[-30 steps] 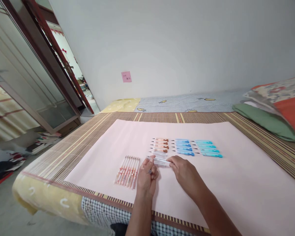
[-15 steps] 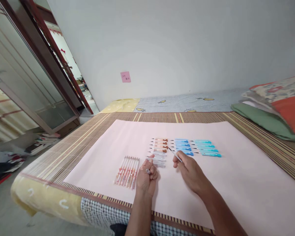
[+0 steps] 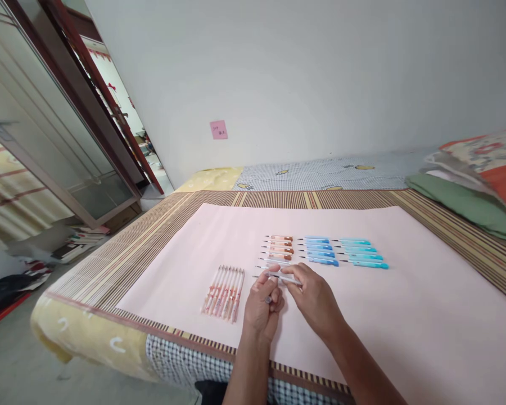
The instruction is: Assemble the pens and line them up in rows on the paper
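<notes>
My left hand (image 3: 262, 304) is closed in a loose fist around a small object that I cannot name, with a thin clear pen (image 3: 278, 276) pinched at its fingertips. My right hand (image 3: 314, 298) pinches the same pen at its right end. Both hands rest on a pink paper sheet (image 3: 185, 253) just in front of a row of orange pens (image 3: 279, 247). Blue pens (image 3: 320, 250) and teal pens (image 3: 360, 253) lie in rows to the right. A bundle of pink-patterned pens (image 3: 223, 286) lies left of my left hand.
The sheet lies on a striped mat (image 3: 109, 253) over a bed. Green and orange pillows (image 3: 472, 185) lie at the right. A pink note (image 3: 218, 129) sticks to the wall. A glass door (image 3: 46, 140) and stacked books (image 3: 78, 242) stand at the left.
Half a second ago my right hand held a thin pen up apart from the left hand. Now it has come back down and both hands hold a clear pen together.
</notes>
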The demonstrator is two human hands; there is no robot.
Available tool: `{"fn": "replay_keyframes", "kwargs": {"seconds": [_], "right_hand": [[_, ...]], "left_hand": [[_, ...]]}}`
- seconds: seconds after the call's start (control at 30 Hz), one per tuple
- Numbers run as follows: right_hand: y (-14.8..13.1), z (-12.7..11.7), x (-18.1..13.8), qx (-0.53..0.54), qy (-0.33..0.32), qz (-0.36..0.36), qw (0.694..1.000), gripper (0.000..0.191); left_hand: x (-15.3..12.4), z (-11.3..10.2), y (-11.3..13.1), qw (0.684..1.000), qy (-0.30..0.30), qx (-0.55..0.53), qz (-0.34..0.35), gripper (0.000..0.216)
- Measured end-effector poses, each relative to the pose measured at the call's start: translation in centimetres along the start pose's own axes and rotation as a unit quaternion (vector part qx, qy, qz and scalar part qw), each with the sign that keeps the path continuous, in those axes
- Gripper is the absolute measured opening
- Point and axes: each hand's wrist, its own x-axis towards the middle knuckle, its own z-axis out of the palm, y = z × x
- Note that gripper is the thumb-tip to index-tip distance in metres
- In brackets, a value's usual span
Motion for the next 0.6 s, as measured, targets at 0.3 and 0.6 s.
{"fn": "replay_keyframes", "kwargs": {"seconds": [0.3,0.6], "right_hand": [[1.7,1.3,0.0,0.026,-0.013,0.095,0.995,0.009],[2.8,3.9,-0.7,-0.073,-0.056,0.091,0.992,0.008]], "left_hand": [[-0.7,-3.7,5.6,0.992,0.072,-0.019,0.104,0.040],[-0.8,-4.4,5.6,0.988,0.107,-0.072,0.090,0.033]]}}
